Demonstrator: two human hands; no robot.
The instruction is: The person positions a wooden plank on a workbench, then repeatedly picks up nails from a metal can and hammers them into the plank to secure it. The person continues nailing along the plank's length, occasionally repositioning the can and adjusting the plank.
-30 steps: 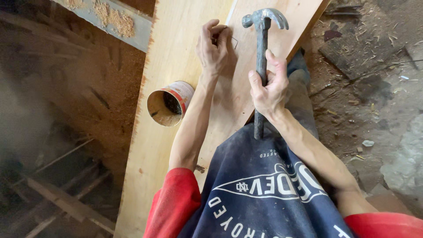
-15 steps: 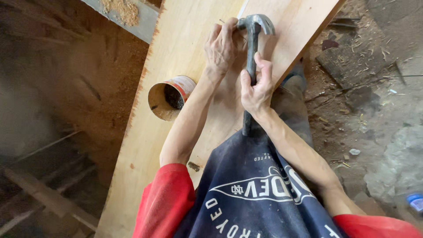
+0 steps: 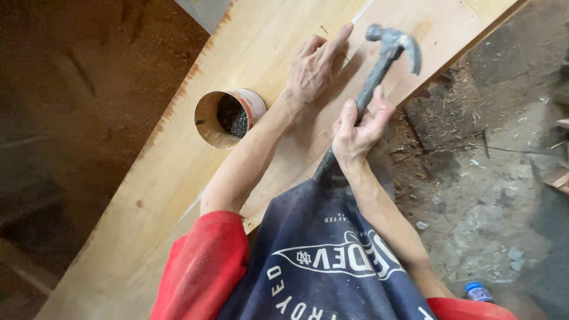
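- A round open tin (image 3: 227,117) with a red label band and a pale rim lies on its side near the long left edge of the wooden surface (image 3: 172,172), dark contents inside.
- A blue-capped container (image 3: 478,291) sits on the dirt floor (image 3: 480,195), lower right.

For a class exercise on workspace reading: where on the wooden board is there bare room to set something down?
Bare board lies below the open can, toward the near end, and above the can at the far edge. It is crowded where the left hand presses the board beside the right hand gripping the hammer.
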